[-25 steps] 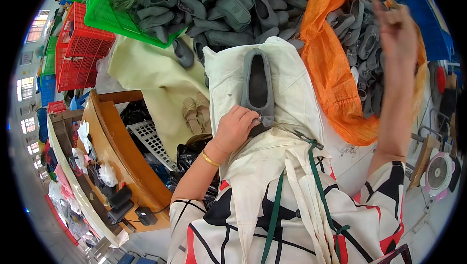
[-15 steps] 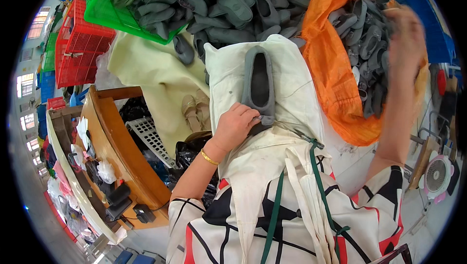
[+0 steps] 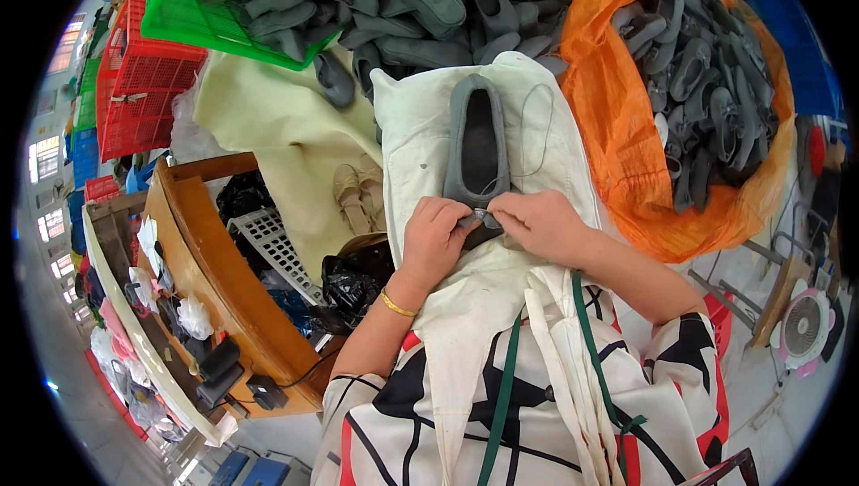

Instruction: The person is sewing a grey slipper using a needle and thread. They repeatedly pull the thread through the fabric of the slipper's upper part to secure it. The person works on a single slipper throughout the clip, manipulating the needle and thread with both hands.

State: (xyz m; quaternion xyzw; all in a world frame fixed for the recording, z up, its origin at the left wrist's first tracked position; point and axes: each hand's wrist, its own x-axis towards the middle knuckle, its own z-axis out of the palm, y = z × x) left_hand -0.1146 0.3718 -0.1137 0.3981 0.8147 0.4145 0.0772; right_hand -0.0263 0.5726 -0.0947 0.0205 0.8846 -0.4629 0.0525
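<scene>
A dark grey slip-on shoe (image 3: pixel 456 150) lies on a white cushion (image 3: pixel 407 141) in front of me, its opening facing up and one end toward me. My left hand (image 3: pixel 436 234) pinches the shoe's near end beside a small grey bow-like piece (image 3: pixel 481 217). From the other side, my right hand (image 3: pixel 540 224) is closed, thumb and fingertips pressed at that same piece. Whatever is between the right fingertips is too small to make out. A thin dark thread (image 3: pixel 548 132) loops over the cushion right of the shoe and runs toward the fingertips.
Many grey shoes (image 3: pixel 429 3) are heaped behind the cushion, beside a green crate (image 3: pixel 170 21). An orange sack (image 3: pixel 617 155) full of grey shoes stands at the right. Left are a red crate (image 3: pixel 148 83), a wooden desk (image 3: pixel 215 280) and beige sandals (image 3: pixel 353 200). A fan (image 3: pixel 805 323) stands far right.
My right hand has come down from over the orange sack to the shoe's near end. My left hand stays at the shoe. The thread now lies looped on the cushion.
</scene>
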